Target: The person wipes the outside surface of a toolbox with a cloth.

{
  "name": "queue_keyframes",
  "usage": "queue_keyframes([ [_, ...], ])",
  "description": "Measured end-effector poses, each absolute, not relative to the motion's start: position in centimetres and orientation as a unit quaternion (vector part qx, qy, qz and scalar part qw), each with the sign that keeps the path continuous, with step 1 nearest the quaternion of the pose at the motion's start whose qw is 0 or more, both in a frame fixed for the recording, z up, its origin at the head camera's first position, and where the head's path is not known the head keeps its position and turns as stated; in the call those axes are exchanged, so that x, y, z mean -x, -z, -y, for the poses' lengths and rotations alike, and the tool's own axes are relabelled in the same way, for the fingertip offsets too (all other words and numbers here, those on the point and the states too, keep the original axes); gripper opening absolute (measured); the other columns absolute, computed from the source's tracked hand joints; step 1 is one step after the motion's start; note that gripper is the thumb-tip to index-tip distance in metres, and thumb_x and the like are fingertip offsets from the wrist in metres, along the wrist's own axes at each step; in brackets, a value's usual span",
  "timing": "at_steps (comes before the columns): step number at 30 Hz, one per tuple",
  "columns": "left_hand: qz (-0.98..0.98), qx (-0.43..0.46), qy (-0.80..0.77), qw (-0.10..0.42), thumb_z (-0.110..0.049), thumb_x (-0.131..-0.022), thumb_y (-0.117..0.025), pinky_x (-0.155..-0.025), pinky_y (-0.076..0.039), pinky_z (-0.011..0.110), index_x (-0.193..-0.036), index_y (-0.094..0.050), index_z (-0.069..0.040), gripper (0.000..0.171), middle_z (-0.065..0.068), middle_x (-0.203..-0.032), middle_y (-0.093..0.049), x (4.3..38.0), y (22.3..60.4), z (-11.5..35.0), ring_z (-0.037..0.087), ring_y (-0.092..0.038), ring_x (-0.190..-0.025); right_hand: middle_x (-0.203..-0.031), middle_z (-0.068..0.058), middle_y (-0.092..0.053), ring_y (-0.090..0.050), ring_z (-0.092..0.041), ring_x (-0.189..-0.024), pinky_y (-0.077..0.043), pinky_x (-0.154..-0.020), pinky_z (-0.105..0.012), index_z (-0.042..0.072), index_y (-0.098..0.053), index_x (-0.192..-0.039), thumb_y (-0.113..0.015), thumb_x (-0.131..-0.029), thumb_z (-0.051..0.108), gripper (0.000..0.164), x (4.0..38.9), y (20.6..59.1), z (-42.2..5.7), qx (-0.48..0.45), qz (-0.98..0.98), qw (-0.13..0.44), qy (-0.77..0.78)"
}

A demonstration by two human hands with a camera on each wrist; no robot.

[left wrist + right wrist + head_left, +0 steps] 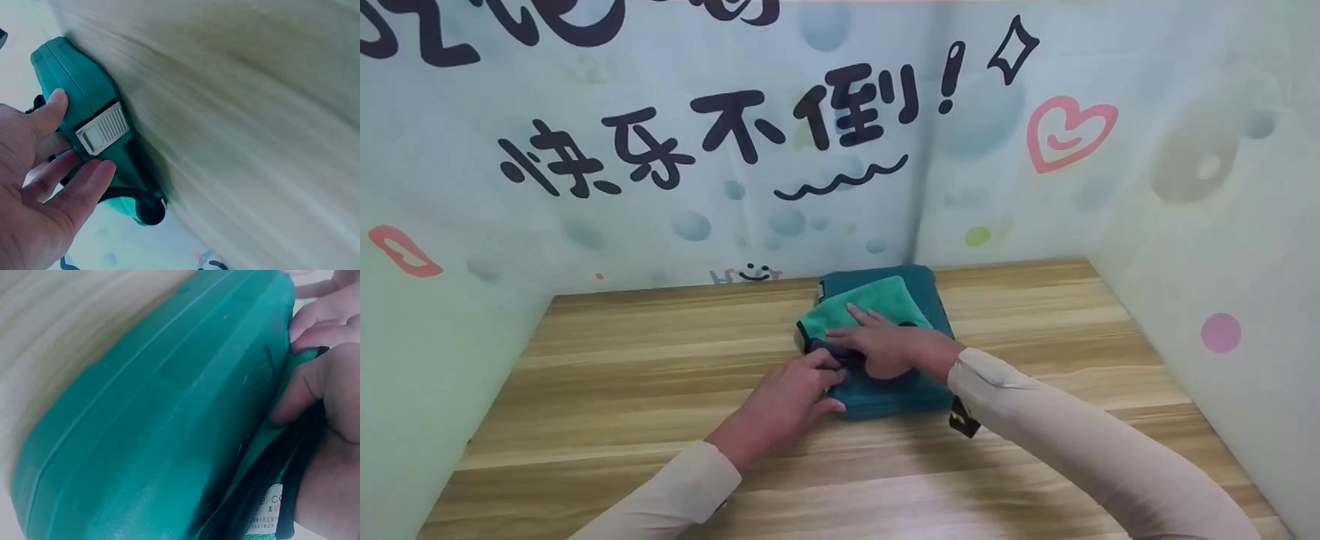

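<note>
A teal hard case (885,401) lies on the wooden table by the back wall; its grey ribbed latch (103,129) shows in the left wrist view. Over its top lies a green cloth (877,296) with dark edging and, in the right wrist view, a white label (265,511). My right hand (889,349) rests on the cloth, its fingers spread. At the case's left side is my left hand (787,394), its fingertips touching the case beside the latch in the left wrist view. A black rounded part (151,209) sticks out beyond these fingers.
The wooden table (660,390) spreads out around the case. A printed cloth backdrop (720,225) rises right behind it, and a side wall (1222,247) stands at the right. A small dark piece (964,418) hangs below the right sleeve.
</note>
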State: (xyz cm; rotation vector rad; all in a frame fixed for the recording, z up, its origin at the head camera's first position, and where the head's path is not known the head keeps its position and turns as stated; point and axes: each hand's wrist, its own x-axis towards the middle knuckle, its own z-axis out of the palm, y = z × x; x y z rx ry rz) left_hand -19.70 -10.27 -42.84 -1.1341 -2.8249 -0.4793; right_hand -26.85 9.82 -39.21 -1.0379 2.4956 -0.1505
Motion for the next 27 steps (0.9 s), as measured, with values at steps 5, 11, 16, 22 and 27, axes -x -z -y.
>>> queue_keyframes([
  [5, 0.915, 0.375, 0.136, 0.056, -0.034, -0.094, -0.074, -0.093, -0.053, 0.038, -0.126, -0.072, -0.003, 0.045, 0.009, -0.116, -0.063, 19.5, 42.9, 10.1, 0.024, -0.065, -0.104, -0.164, 0.003, -0.029, 0.006, -0.027, -0.153, -0.005, -0.12, -0.047, 0.015, -0.037, -0.159, -0.049, -0.097, -0.007, 0.068, 26.0, 39.0, -10.2, 0.378, -0.896, 0.225, 0.064],
  [11, 0.91, 0.384, 0.144, 0.067, -0.032, -0.095, -0.074, -0.093, -0.053, 0.038, -0.123, -0.073, -0.001, 0.042, 0.01, -0.115, -0.063, 19.3, 43.1, 10.1, 0.024, -0.065, -0.104, -0.164, 0.001, -0.03, 0.005, -0.029, -0.153, -0.006, -0.12, -0.047, 0.014, -0.035, -0.16, -0.05, -0.099, -0.004, 0.065, 25.6, 38.8, -10.0, 0.377, -0.898, 0.218, 0.057],
  [16, 0.912, 0.379, 0.144, 0.066, -0.03, -0.095, -0.074, -0.094, -0.052, 0.038, -0.125, -0.072, -0.001, 0.042, 0.011, -0.118, -0.062, 19.2, 42.9, 10.3, 0.024, -0.064, -0.107, -0.165, 0.0, -0.027, 0.003, -0.032, -0.153, -0.007, -0.119, -0.049, 0.015, -0.035, -0.16, -0.053, -0.097, -0.006, 0.069, 26.5, 39.1, -9.4, 0.387, -0.902, 0.188, 0.043],
  [22, 0.913, 0.369, 0.165, 0.052, -0.029, -0.097, -0.072, -0.098, -0.05, 0.038, -0.13, -0.069, 0.0, 0.044, 0.012, -0.128, -0.06, 19.1, 43.0, 10.3, 0.026, -0.063, -0.115, -0.166, -0.009, -0.022, -0.004, -0.039, -0.151, -0.011, -0.119, -0.052, 0.004, -0.033, -0.159, -0.051, -0.089, -0.015, 0.075, 28.6, 40.5, -11.9, 0.426, -0.895, 0.105, 0.076],
  [27, 0.919, 0.356, 0.167, 0.04, -0.031, -0.097, -0.072, -0.098, -0.049, 0.039, -0.132, -0.068, -0.001, 0.047, 0.012, -0.131, -0.06, 18.9, 43.0, 10.3, 0.026, -0.061, -0.118, -0.164, -0.017, -0.023, -0.012, -0.044, -0.149, -0.015, -0.118, -0.054, 0.0, -0.032, -0.158, -0.058, -0.082, -0.016, 0.082, 30.1, 41.3, -17.0, 0.43, -0.896, 0.041, 0.102],
])
